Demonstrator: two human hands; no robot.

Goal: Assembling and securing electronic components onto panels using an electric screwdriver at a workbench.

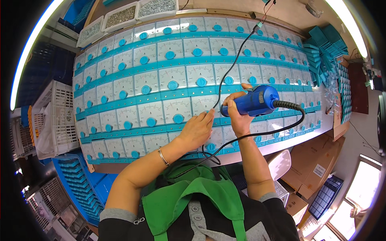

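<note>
The right hand [238,113] grips the blue power tool [259,100] above the panel meters [175,107]; the left hand [197,130] bunches by the black cable [220,94], pinch unclear. Knobs [173,84] look fitted; what else remains, I can't tell.

Apron [197,190]: green, two straps [239,230]. Beneath apron: black short-sleeved shirt [120,229], grey sleeve cuffs [118,215]; grey placket [197,225] with round buttons [196,209] shows between the apron's straps. Left of apron: pale looped motif [139,221] on shirt. Forward of apron: slim silver-coloured left-wrist bangle [163,157].
</note>
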